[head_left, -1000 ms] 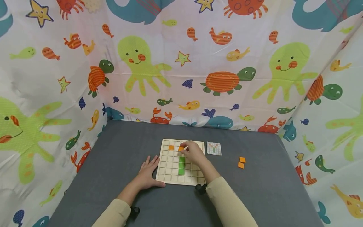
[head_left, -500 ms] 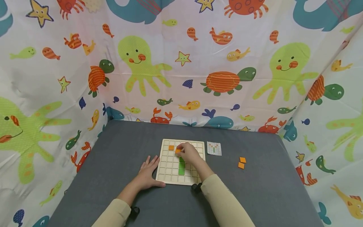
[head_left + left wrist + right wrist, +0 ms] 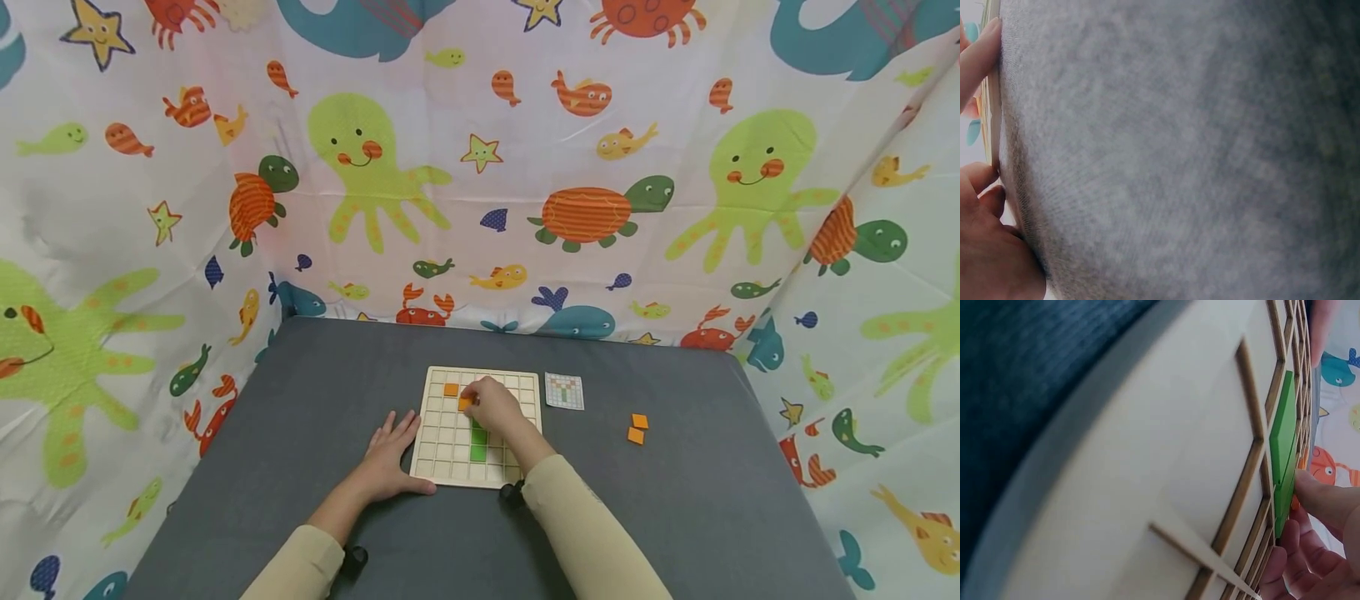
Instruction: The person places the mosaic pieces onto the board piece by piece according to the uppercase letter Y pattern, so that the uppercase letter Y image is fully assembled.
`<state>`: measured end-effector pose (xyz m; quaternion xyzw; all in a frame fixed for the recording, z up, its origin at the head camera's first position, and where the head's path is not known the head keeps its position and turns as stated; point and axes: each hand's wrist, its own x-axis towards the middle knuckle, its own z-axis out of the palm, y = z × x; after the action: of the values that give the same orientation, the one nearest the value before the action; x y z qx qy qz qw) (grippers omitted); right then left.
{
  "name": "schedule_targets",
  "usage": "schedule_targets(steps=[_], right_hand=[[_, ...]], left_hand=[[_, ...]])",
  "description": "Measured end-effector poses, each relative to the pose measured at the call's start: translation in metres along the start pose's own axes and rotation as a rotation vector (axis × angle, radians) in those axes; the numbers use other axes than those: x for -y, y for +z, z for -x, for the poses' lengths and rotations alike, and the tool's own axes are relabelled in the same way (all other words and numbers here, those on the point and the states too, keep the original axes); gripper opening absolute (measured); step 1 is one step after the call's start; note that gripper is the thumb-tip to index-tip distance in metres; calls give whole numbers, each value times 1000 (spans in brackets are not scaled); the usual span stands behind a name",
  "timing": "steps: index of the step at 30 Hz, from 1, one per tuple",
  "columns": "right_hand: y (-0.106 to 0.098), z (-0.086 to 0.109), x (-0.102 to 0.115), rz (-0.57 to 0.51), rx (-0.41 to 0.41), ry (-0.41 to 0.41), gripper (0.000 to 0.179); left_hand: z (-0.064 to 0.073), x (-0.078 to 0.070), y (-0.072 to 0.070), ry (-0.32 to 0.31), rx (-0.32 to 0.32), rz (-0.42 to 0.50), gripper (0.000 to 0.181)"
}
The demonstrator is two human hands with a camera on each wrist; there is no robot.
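Note:
A pale wooden grid board lies on the grey table. My right hand pinches an orange square tile over the upper middle of the grid; in the right wrist view the thumb and fingers mostly hide that tile. Green tiles form a column just below, partly covered by the hand. Another orange tile sits in a cell near the top left. With spread fingers, my left hand rests at the board's left edge, its thumb by the near left corner.
A small card with a coloured grid pattern lies right of the board. Farther right are two loose orange tiles, one just behind the other. A sea-animal printed cloth stands behind the table.
My right hand has moved left and slightly nearer with the orange tile, from the top of the green column to its left. My left hand has stayed at the board's edge.

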<state>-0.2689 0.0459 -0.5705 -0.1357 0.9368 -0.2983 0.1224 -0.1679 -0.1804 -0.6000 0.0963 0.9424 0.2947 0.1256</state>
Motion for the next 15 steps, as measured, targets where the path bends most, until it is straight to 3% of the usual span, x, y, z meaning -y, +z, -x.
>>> schedule_targets(steps=[7, 15], right_hand=[[2, -2, -1, 10, -15, 7, 25], [1, -2, -3, -68, -17, 1, 37]], left_hand=[[-2, 1, 0, 7, -2, -5, 128], [0, 2, 1, 0, 12, -14, 129]])
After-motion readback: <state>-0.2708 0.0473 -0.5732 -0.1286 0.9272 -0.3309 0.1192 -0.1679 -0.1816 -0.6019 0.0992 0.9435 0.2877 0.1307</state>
